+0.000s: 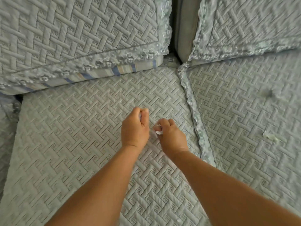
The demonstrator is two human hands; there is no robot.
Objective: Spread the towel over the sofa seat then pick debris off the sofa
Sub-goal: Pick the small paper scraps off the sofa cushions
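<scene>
A pale green quilted towel lies flat over the sofa seat in front of me. My left hand hovers over it with fingers curled and thumb against the fingertips; whether it holds something is unclear. Just to its right, my right hand pinches a small white scrap of debris between its fingers. Another pale scrap lies on the neighbouring seat cover to the right, with a faint dark speck above it.
Two back cushions with matching quilted covers stand behind the seats, a dark gap between them. A frilly trim marks the seam between the two seat covers. Striped sofa fabric shows under the left cushion.
</scene>
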